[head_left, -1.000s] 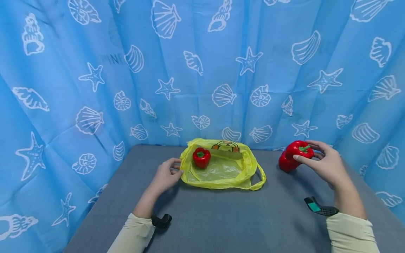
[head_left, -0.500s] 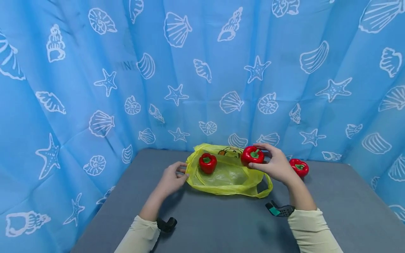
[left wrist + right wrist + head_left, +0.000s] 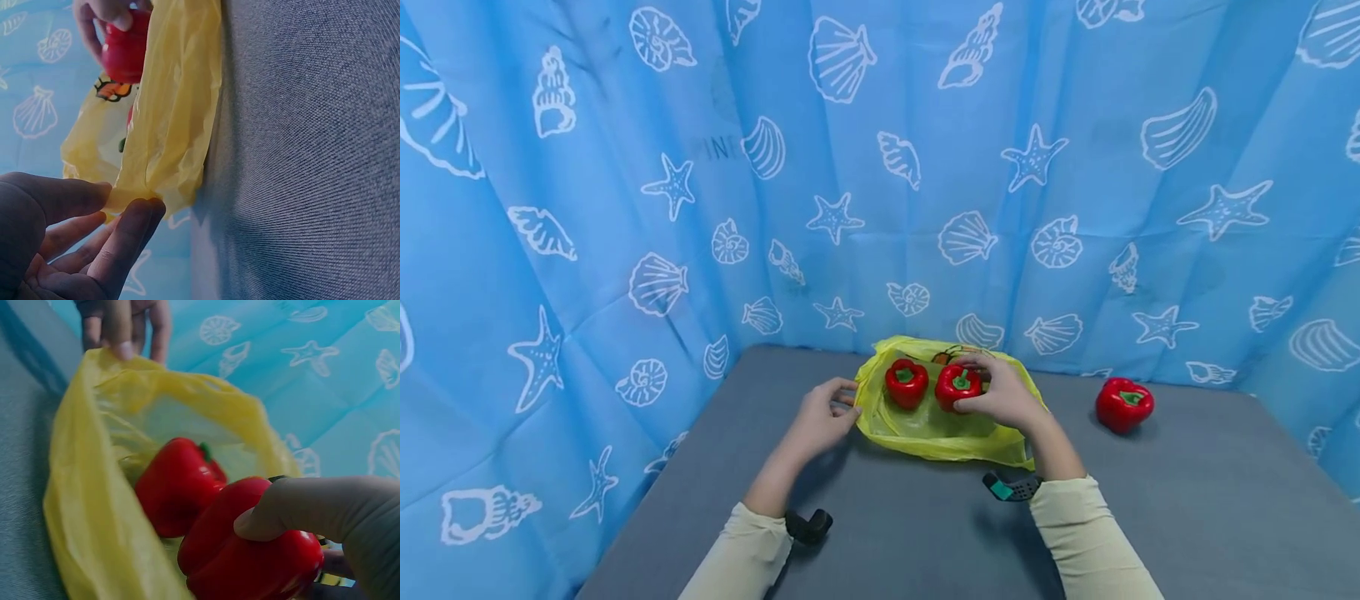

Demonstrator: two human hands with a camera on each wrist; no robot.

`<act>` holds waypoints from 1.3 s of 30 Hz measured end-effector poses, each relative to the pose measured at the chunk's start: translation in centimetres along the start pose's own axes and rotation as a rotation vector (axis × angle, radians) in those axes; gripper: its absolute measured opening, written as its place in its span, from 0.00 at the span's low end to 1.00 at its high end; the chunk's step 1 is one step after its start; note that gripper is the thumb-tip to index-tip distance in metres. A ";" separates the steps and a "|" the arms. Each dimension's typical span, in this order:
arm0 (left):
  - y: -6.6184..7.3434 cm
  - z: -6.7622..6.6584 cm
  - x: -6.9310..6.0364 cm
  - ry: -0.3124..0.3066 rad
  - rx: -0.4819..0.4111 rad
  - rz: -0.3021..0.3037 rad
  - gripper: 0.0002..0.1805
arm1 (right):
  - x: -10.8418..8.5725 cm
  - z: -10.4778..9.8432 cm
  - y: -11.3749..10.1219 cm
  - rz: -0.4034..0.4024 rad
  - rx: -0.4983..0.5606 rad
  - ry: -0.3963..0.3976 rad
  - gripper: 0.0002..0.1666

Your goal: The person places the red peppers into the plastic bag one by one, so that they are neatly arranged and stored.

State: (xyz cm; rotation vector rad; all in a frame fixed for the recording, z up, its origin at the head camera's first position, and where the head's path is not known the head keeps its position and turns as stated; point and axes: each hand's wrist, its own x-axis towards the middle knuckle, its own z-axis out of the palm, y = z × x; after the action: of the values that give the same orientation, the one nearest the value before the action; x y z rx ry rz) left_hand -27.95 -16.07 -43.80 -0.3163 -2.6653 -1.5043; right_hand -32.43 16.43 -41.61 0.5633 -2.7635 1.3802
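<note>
A yellow plastic bag [image 3: 925, 446] lies on the table with its mouth spread wide. My left hand [image 3: 820, 419] pinches the bag's left rim between thumb and fingers, as the left wrist view [image 3: 81, 237] also shows. Inside the bag rests one red bell pepper [image 3: 906, 385], seen in the right wrist view too [image 3: 178, 487]. My right hand [image 3: 1006, 396] grips a second red pepper [image 3: 953, 387] over the bag's opening, close to the right of the first; in the right wrist view the thumb lies across this held pepper [image 3: 244, 569].
Another red pepper [image 3: 1123, 405] sits on the grey table [image 3: 910, 533] to the right of the bag. A blue curtain [image 3: 865, 183] with white shell prints hangs behind and along the left side of the table.
My right hand has carried its pepper leftward from the table's right side, away from the other pepper, to over the bag. My left hand keeps its hold on the rim; the head view has shifted.
</note>
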 end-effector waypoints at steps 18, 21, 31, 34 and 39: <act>-0.2 0.2 0.1 -0.007 0.003 0.011 0.18 | 1.3 1.8 1.5 0.004 0.031 -0.075 0.40; -0.2 0.2 0.1 -0.010 0.007 0.003 0.18 | 1.2 1.7 1.6 0.014 0.034 -0.078 0.40; 0.1 0.0 0.1 -0.015 0.018 -0.004 0.19 | 0.9 1.0 0.8 0.032 -0.046 -0.085 0.42; 0.1 0.0 0.0 -0.019 0.016 -0.006 0.19 | 0.6 0.6 0.4 0.046 -0.081 -0.078 0.41; 0.1 0.2 0.0 -0.017 0.019 -0.005 0.19 | 0.2 0.1 -0.1 0.072 -0.148 -0.034 0.40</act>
State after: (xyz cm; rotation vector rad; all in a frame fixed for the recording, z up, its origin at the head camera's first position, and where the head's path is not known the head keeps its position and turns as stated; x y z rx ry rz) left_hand -27.91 -15.90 -43.84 -0.3235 -2.6938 -1.4831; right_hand -32.63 16.23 -41.60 0.4910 -2.9091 1.1741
